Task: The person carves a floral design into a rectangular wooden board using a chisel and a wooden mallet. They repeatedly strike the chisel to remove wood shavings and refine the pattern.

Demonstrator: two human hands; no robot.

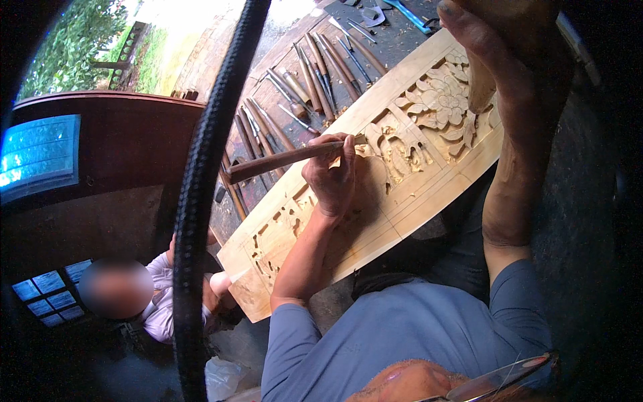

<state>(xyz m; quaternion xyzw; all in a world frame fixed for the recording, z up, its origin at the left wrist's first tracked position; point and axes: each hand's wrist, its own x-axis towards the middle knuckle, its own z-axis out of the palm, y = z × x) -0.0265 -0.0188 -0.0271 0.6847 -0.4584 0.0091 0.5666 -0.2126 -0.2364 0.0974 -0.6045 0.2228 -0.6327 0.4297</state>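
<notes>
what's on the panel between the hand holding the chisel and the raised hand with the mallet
In the head view, carved relief: a pierced figure section beside the left hand, then a flower carving below the right hand.

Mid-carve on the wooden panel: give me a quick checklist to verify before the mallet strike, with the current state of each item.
1. Chisel held: ok. The left hand wraps the long-handled chisel.
2. Chisel tip on the carving: cannot tell. The fingers hide the tip where it meets the carved panel.
3. Mallet ready: ok. The right hand holds the wooden mallet raised above the panel's flower relief.
4. Panel supported: cannot tell. What it rests on is hidden.
5. Spare chisels clear of the work: ok. The row of chisels lies on the bench beyond the panel.
6. Bystander: not ok. Another person sits close to the panel's lower end.
</notes>
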